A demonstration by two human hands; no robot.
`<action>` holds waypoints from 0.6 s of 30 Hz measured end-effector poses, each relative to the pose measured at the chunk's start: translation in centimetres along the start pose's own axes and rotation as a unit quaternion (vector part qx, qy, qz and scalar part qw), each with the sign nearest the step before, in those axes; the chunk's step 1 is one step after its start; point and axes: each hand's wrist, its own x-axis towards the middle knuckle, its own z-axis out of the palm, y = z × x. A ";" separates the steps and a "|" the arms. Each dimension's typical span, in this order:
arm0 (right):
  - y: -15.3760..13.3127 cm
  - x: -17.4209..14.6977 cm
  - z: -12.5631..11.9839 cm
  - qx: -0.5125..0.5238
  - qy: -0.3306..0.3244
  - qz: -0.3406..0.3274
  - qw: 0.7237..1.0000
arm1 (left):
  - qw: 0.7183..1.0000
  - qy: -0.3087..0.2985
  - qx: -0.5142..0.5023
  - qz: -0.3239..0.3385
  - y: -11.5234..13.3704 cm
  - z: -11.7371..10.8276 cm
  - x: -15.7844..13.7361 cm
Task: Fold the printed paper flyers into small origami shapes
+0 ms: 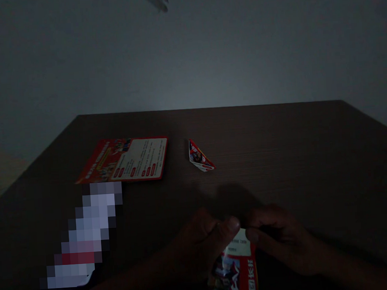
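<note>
A red and white printed paper sheet point(235, 269) is held between both hands near the table's front edge. My left hand point(212, 238) grips its upper left part, the thumb lying on top. My right hand point(277, 234) pinches the upper right corner between thumb and fingers. The sheet's lower end runs out of view. Beyond the hands lies a small folded paper piece point(199, 157), pointed and with the same red and white print. Dim light hides much of the fingers.
To the left, a stack of red and white printed leaflets point(138, 161) lies on the dark wooden table point(261, 136). A bright pixelated object point(87, 234), perhaps a screen, sits in front of it. Behind the table stands a pale wall point(201, 52).
</note>
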 end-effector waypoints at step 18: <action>0.1 -0.1 0.1 0.039 0.044 0.018 0.998 | 0.997 0.049 -0.055 0.015 -1.0 0.1 0.6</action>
